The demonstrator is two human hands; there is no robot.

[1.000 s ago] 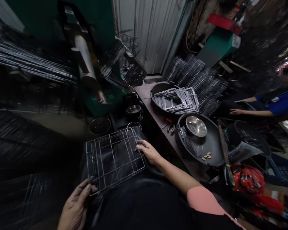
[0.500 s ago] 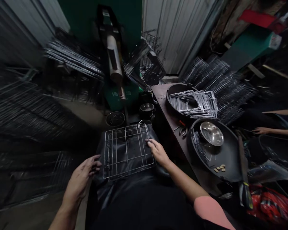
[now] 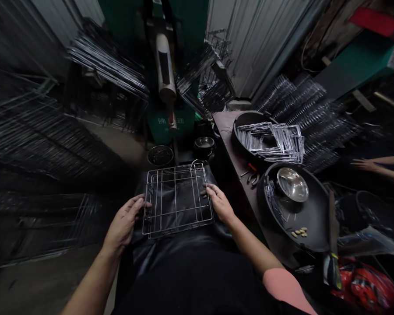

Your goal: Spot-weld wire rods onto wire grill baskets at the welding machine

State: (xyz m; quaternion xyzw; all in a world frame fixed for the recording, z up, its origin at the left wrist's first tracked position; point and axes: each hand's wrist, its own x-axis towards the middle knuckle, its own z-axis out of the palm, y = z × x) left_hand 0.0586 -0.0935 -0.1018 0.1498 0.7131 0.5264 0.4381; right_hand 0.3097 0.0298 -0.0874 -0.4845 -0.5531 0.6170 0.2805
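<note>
A square wire rack [image 3: 175, 197] of thin silvery bars lies over the dark apron on my lap. At its left edge, my left hand [image 3: 126, 218] has thumb and fingers closed on the outer wire. My right hand [image 3: 219, 202] pinches the right edge of the same rack, with its fingertips reaching past the wire. Just beyond the rack sit a round dish with small dark parts [image 3: 160, 155] and a small metal bowl [image 3: 204, 142].
A green machine [image 3: 170, 124] stands ahead. On the right bench [image 3: 226, 127], one black pan [image 3: 238, 142] holds wire frames, another [image 3: 318, 227] a steel bowl [image 3: 292, 184]. Wire racks [image 3: 108, 65] are stacked left. Another person's hands [image 3: 367, 164] show far right.
My left hand has moved right and up from beside the rack and taken hold of its left edge. My right hand still holds the right edge. The view has shifted slightly.
</note>
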